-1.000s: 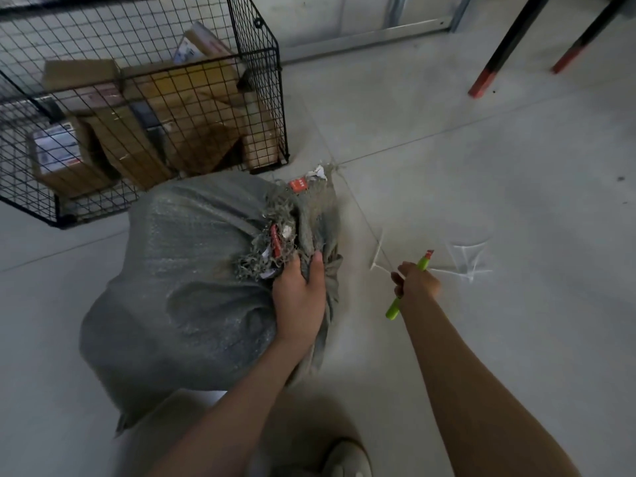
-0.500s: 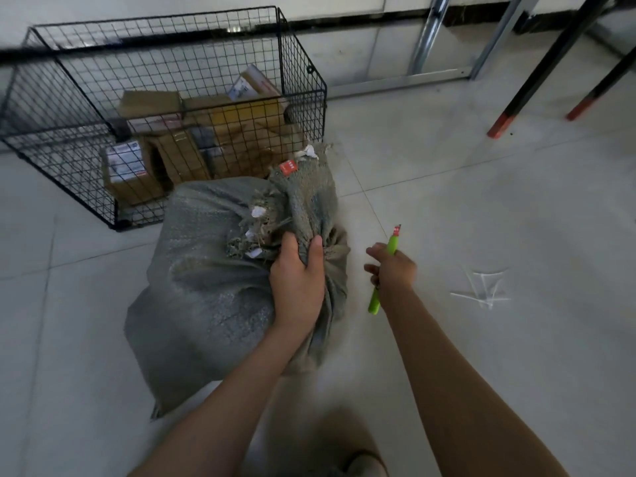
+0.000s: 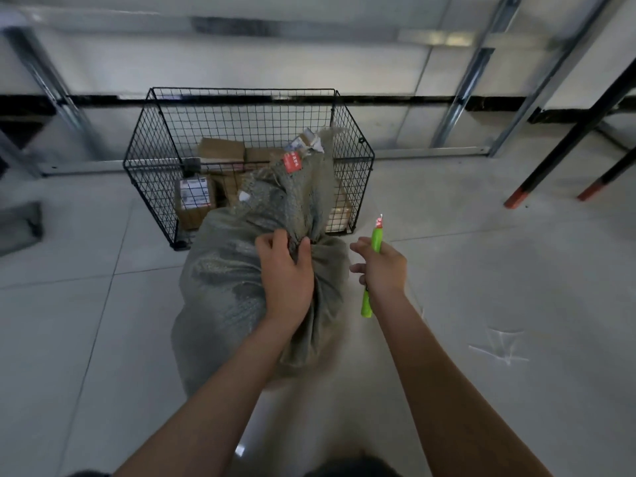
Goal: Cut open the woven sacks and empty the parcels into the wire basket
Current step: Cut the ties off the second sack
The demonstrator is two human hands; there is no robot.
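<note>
One sack (image 3: 223, 287), one basket (image 3: 151, 173), one knife (image 3: 375, 235)

Standing before wire basket (image 3: 151, 156) near wall, blocking it: woven sack (image 3: 223, 290). Leaving basket top open, floor (image 3: 481, 270) rightward free up to white ties (image 3: 500, 349).

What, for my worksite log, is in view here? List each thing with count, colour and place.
grey woven sack: one, grey, on the floor, neck raised against the basket front
red tag: one, red, on the sack's neck
black wire basket: one, black, on the floor by the wall
brown cardboard parcels: several, brown, inside the basket
green utility knife: one, green, in the right hand
white plastic strips: a few, white, on the floor at right
black table legs: two seen, black with red feet, upper right
left hand: fingers grip the sack's neck
right hand: holds the knife, blade end up
</note>
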